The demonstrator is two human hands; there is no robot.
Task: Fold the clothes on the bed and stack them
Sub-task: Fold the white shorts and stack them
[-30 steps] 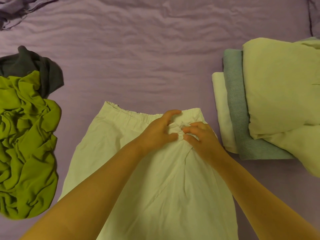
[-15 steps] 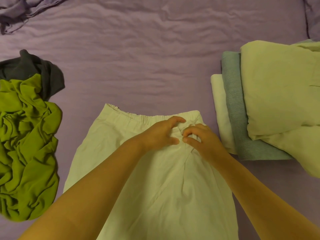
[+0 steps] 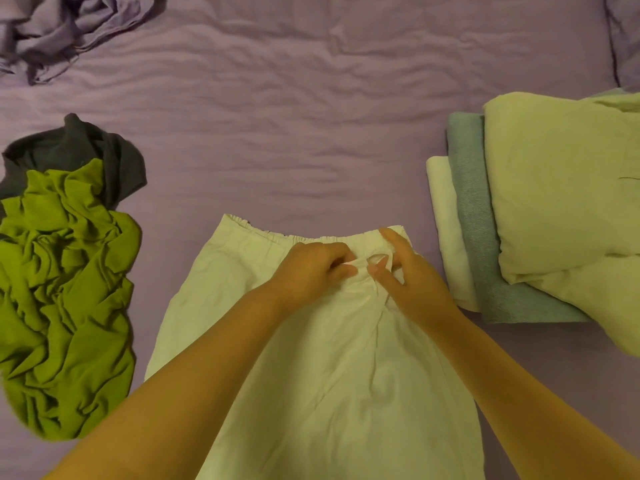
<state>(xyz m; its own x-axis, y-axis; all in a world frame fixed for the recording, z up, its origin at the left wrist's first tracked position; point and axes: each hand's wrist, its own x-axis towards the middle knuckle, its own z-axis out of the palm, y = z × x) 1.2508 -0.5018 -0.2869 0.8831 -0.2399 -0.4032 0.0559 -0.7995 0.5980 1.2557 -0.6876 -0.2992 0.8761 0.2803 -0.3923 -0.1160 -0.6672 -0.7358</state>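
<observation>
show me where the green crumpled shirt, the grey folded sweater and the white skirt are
green crumpled shirt (image 3: 65,299): head view, middle of its creased heap.
grey folded sweater (image 3: 474,216): head view, its exposed left strip.
white skirt (image 3: 346,375): head view, flat middle panel.

**Bare arms, no sleeves in shot**

Two forearms came up from the bottom edge, and both were bare all the way down to the frame line. No sleeve or cuff showed on either one. The left hand (image 3: 313,268) wore no ring, watch or band. The right hand (image 3: 407,277) was just as plain, fingernails short and unpainted.
</observation>
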